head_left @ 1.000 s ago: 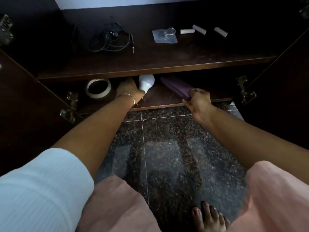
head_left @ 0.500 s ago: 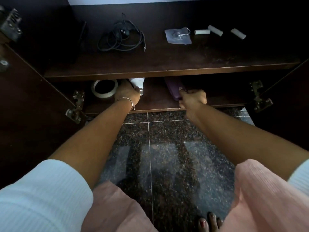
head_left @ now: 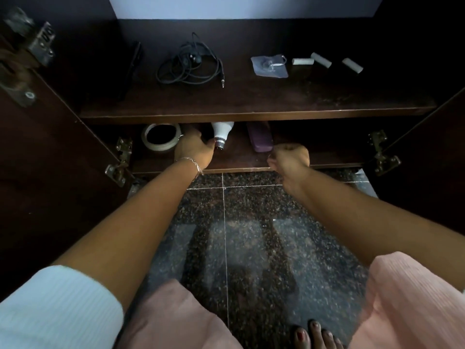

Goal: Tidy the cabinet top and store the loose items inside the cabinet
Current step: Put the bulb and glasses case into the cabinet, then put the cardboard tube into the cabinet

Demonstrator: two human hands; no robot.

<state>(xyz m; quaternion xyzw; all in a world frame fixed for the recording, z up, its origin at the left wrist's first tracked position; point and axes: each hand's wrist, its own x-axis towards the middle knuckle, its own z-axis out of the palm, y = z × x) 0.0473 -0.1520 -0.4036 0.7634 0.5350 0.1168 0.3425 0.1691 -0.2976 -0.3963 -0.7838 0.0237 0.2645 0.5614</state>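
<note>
Storing seems well along — left hand (head_left: 193, 151) grips the LED bulb (head_left: 222, 131); right hand (head_left: 289, 158), an empty fist, sits just beside the purple case (head_left: 260, 141).

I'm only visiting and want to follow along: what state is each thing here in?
Cabinet doors: both swung open.
Light bulb: lying on lower shelf, screw base toward camera.
Left hand: against the bulb's neck, grip unclear.
Right hand: curled in a fist, holding nothing.
Purple case: lying on lower shelf, untouched.
Tape roll: lying flat.
Earphone cable: loosely coiled on upper shelf.
</note>
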